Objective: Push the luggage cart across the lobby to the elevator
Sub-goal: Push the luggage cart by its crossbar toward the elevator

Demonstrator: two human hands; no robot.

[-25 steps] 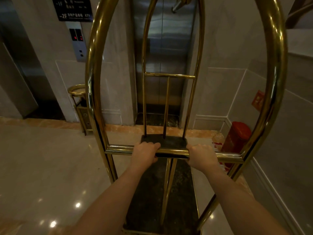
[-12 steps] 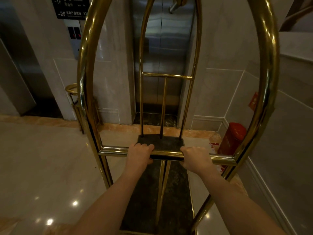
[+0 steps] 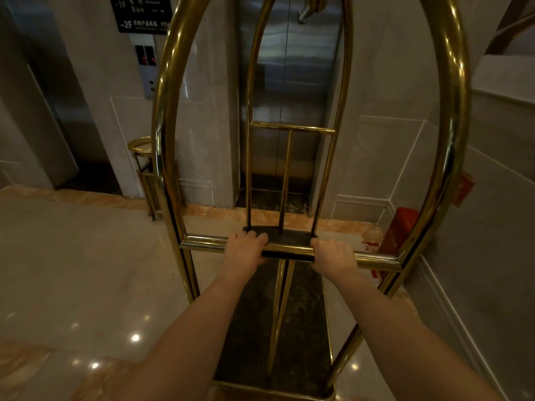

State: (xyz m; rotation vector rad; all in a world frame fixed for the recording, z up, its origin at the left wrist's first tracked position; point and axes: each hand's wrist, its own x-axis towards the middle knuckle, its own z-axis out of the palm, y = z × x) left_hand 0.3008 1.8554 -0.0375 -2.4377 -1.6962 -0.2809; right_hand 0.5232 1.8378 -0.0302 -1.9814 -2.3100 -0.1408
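Observation:
A brass luggage cart (image 3: 163,146) with tall arched tubes and a dark, bare deck fills the middle of the head view. My left hand (image 3: 244,250) and my right hand (image 3: 333,256) are both wrapped around its horizontal brass handle bar (image 3: 202,243), a little apart near the bar's middle. Straight ahead, the steel elevator doors (image 3: 301,91) are closed; the cart's far end points at them, close to the threshold. A call-button panel (image 3: 146,68) is on the wall left of the doors, under a dark floor sign (image 3: 142,14).
A brass-ringed ash bin (image 3: 142,157) stands against the wall left of the cart. A red cylinder (image 3: 401,233) sits in the right corner by the tiled wall (image 3: 492,227). A second elevator opening (image 3: 72,134) is at far left. Glossy floor (image 3: 81,270) spreads to the left.
The cart's frame has shifted slightly right in view after drifting left; the elevator doors stay at about the same distance. Both hands keep their grip on the bar.

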